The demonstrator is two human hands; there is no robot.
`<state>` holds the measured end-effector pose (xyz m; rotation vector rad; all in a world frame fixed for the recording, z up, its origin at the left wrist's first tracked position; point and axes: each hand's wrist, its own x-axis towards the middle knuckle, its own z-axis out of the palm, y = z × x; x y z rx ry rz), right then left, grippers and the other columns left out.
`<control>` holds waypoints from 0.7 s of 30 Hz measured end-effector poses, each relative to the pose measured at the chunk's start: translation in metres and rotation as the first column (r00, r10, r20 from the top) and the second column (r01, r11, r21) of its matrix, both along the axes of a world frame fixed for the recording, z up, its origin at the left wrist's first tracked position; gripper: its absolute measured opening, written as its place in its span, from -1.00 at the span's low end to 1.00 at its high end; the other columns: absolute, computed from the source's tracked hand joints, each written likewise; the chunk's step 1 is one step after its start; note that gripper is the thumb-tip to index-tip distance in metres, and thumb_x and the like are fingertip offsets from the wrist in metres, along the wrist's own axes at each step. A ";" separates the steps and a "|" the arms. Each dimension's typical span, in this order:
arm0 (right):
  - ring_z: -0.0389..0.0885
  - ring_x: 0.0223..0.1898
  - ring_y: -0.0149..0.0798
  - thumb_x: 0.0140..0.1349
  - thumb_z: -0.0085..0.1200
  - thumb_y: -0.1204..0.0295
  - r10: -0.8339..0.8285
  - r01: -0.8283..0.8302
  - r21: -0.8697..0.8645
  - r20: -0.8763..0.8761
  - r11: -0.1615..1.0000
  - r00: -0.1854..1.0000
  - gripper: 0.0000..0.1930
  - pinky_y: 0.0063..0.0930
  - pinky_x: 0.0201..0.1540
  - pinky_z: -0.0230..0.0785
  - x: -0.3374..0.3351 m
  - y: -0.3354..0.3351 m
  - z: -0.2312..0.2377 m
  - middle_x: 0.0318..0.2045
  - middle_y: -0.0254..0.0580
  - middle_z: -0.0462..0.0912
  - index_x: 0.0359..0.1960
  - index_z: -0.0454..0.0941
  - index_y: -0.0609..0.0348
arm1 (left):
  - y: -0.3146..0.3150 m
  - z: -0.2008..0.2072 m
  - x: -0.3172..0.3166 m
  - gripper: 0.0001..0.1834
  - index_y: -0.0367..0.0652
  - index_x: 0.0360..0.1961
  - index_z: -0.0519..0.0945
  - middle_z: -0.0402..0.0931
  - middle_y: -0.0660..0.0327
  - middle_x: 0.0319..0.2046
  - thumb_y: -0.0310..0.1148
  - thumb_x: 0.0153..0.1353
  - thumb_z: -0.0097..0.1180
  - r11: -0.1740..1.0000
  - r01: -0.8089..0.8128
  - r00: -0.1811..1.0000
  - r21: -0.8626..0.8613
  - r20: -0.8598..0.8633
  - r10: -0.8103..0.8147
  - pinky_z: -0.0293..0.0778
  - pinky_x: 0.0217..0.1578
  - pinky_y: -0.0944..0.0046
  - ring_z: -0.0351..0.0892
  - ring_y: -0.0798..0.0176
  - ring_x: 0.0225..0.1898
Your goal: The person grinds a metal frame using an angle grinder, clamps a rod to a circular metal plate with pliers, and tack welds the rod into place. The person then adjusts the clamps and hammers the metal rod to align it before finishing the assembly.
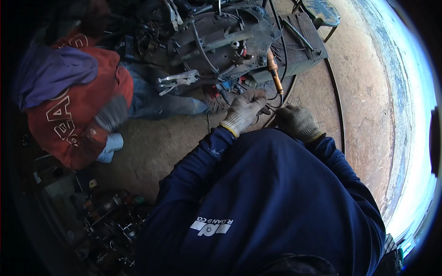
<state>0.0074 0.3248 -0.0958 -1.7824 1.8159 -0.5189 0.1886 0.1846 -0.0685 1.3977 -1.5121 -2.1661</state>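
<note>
My left hand (pixel 245 111), in a grey-white knit work glove with a yellow cuff edge, is closed, its fingers curled near a small dark piece at their tips. What it grips cannot be made out. Just right of it, my right hand (pixel 298 123), in a similar, dirtier glove, is closed in a fist, its contents hidden. A thin dark cable (pixel 275 107) passes between the hands. Beyond them, a copper-coloured welding holder (pixel 274 72) leans at the edge of the work table, its lower end toward my hands. Locking pliers (pixel 178 82) sit at the table's near edge.
A dark metal work table (pixel 258 28) carries bars, rods and loose tools. A co-worker in a red hooded top (pixel 78 101) bends close on the left. Another cable (pixel 338 99) runs along the floor at right. Metal parts (pixel 115 225) crowd the lower left; a stool (pixel 322 13) stands far right.
</note>
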 end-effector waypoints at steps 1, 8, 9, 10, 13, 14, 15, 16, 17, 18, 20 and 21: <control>0.73 -0.25 0.04 0.19 0.20 0.26 -0.012 0.012 -0.005 -0.015 1.000 1.000 -0.83 -0.06 -0.22 0.59 0.006 0.000 0.003 -0.34 -0.16 0.70 -0.23 0.66 -0.01 | -0.004 -0.003 0.004 -0.73 -0.24 0.12 0.61 0.69 0.23 -0.12 -0.45 0.44 0.14 0.999 0.040 0.999 -0.029 0.020 -0.039 0.67 -0.16 0.35 0.74 0.30 -0.27; 0.71 -0.34 -0.01 0.16 0.24 0.33 -0.143 0.140 -0.223 0.001 0.965 0.990 -0.84 -0.13 -0.26 0.58 0.060 -0.010 0.026 -0.38 -0.21 0.69 -0.24 0.66 0.00 | -0.040 0.055 0.045 -0.79 -0.03 -0.05 0.68 0.65 0.14 -0.32 -0.32 0.31 0.20 -0.025 0.724 0.625 -0.689 0.671 -0.398 0.66 -0.27 0.07 0.75 0.05 -0.32; 0.71 -0.35 -0.01 0.15 0.26 0.34 -0.150 0.143 -0.251 -0.010 0.957 0.989 -0.83 -0.14 -0.28 0.58 0.070 -0.012 0.031 -0.38 -0.21 0.69 -0.23 0.67 0.01 | -0.042 0.078 0.052 -0.82 -0.01 -0.10 0.69 0.63 0.17 -0.36 -0.32 0.29 0.21 -0.176 0.812 0.494 -0.556 0.816 -0.300 0.65 -0.30 0.05 0.75 0.05 -0.34; 0.70 -0.36 -0.01 0.14 0.27 0.35 -0.155 0.144 -0.281 -0.015 0.949 0.988 -0.82 -0.15 -0.30 0.57 0.082 -0.015 0.039 -0.38 -0.20 0.69 -0.22 0.68 0.01 | -0.045 0.088 0.062 -0.88 0.03 -0.21 0.66 0.56 0.21 -0.33 -0.34 0.22 0.20 -0.183 0.810 0.504 -0.557 0.821 -0.270 0.62 -0.28 0.05 0.71 0.11 -0.28; 0.70 -0.38 -0.01 0.10 0.30 0.39 -0.175 0.153 -0.342 -0.037 0.927 0.984 -0.79 -0.17 -0.35 0.55 0.109 -0.019 0.064 -0.38 -0.18 0.68 -0.19 0.70 0.04 | -0.065 0.115 0.087 -0.82 0.07 -0.19 0.66 0.55 0.25 -0.19 -0.35 0.15 0.21 -0.509 0.507 0.665 -0.696 0.691 -0.282 0.60 -0.15 0.09 0.66 0.15 -0.18; 0.70 -0.39 -0.01 0.09 0.31 0.40 -0.188 0.161 -0.356 -0.043 0.920 0.981 -0.77 -0.17 -0.36 0.54 0.116 -0.019 0.071 -0.37 -0.17 0.68 -0.19 0.70 0.05 | -0.063 0.129 0.093 -0.77 0.07 -0.16 0.66 0.53 0.29 -0.11 -0.33 0.11 0.22 -0.502 0.532 0.631 -0.682 0.715 -0.303 0.58 -0.06 0.14 0.62 0.19 -0.12; 0.69 -0.39 0.00 0.09 0.31 0.44 -0.206 0.181 -0.392 -0.021 0.902 0.978 -0.79 -0.17 -0.36 0.54 0.123 -0.019 0.077 -0.38 -0.15 0.68 -0.20 0.69 0.07 | -0.066 0.132 0.097 -0.75 0.07 -0.14 0.66 0.55 0.31 -0.15 -0.32 0.11 0.22 -0.508 0.486 0.624 -0.711 0.690 -0.368 0.57 -0.07 0.16 0.62 0.22 -0.15; 0.69 -0.39 0.01 0.09 0.32 0.48 -0.221 0.200 -0.428 0.001 0.881 0.975 -0.80 -0.16 -0.36 0.53 0.130 -0.017 0.083 -0.39 -0.12 0.68 -0.21 0.69 0.09 | -0.068 0.134 0.099 -0.74 0.07 -0.12 0.66 0.57 0.33 -0.20 -0.31 0.12 0.21 -0.510 0.441 0.612 -0.739 0.663 -0.431 0.57 -0.07 0.17 0.63 0.25 -0.18; 0.69 -0.39 0.02 0.09 0.32 0.53 -0.234 0.218 -0.462 0.024 0.859 0.972 -0.80 -0.16 -0.35 0.52 0.138 -0.015 0.087 -0.39 -0.10 0.67 -0.22 0.68 0.11 | -0.070 0.134 0.102 -0.72 0.08 -0.10 0.66 0.59 0.35 -0.25 -0.30 0.13 0.21 -0.508 0.396 0.596 -0.765 0.635 -0.492 0.57 -0.07 0.19 0.63 0.27 -0.20; 0.69 -0.39 0.00 0.06 0.35 0.55 -0.260 0.233 -0.488 0.014 0.841 0.966 -0.79 -0.16 -0.35 0.52 0.145 -0.013 0.094 -0.38 -0.10 0.68 -0.23 0.68 0.13 | -0.072 0.137 0.103 -0.71 0.08 -0.07 0.67 0.61 0.36 -0.30 -0.29 0.13 0.21 -0.502 0.346 0.579 -0.792 0.602 -0.550 0.57 -0.08 0.20 0.64 0.30 -0.23; 0.69 -0.39 0.01 0.06 0.36 0.54 -0.286 0.259 -0.493 0.022 0.830 0.958 -0.76 -0.16 -0.36 0.52 0.160 -0.012 0.104 -0.38 -0.09 0.68 -0.20 0.68 0.14 | -0.072 0.141 0.109 -0.70 0.07 -0.06 0.67 0.64 0.37 -0.32 -0.30 0.15 0.20 -0.530 0.334 0.552 -0.779 0.618 -0.560 0.58 -0.10 0.21 0.66 0.32 -0.26; 0.70 -0.39 0.01 0.06 0.36 0.54 -0.301 0.275 -0.495 0.029 0.824 0.953 -0.75 -0.17 -0.36 0.51 0.167 -0.009 0.108 -0.38 -0.09 0.68 -0.19 0.68 0.14 | -0.072 0.146 0.110 -0.70 0.07 -0.05 0.67 0.66 0.37 -0.33 -0.30 0.16 0.20 -0.545 0.329 0.535 -0.771 0.627 -0.566 0.58 -0.11 0.21 0.66 0.34 -0.27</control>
